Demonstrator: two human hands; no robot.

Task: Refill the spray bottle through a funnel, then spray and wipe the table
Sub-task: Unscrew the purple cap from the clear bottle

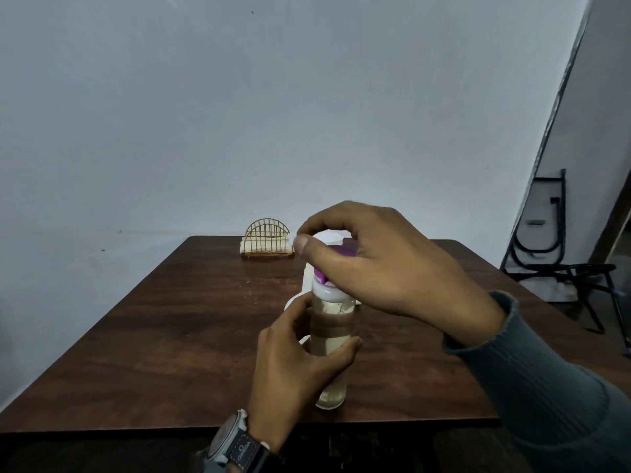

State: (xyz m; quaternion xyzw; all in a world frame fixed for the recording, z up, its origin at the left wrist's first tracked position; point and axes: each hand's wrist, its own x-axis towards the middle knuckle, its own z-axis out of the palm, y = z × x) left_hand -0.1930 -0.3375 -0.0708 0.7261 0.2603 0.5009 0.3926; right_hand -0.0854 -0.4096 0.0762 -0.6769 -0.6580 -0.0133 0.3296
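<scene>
The spray bottle (330,349) stands upright on the table (170,336), near the front edge, at 6 o'clock from the table's centre. The left hand (293,367) is wrapped around the bottle's body from the 9 o'clock side, thumb and fingers closed on it. The right hand (386,264) sits over the top, with its fingers (307,245) curled around the purple spray head (336,259); it appears closed on the head, though the palm hides most of the contact. A white collar (327,293) shows just below the head.

Judged step: turning the spray head on the bottle neck. Whether it is being loosened or tightened cannot be told from this view.

Procedure for the step:
- Keep the left hand clamped firmly on the body so the bottle does not rotate with the head
- Keep the bottle base flat on the table; liquid is visible inside, so a tilt risks a spill
- Turn at the collar rather than the purple nozzle, which may flex
- Keep the head straight along the bottle's axis to protect the threads and any dip tube inside

A white object (324,240) stands just behind the bottle at 12 o'clock, mostly hidden. A wire napkin holder (268,238) sits at the far edge, at 11 o'clock, well apart
</scene>
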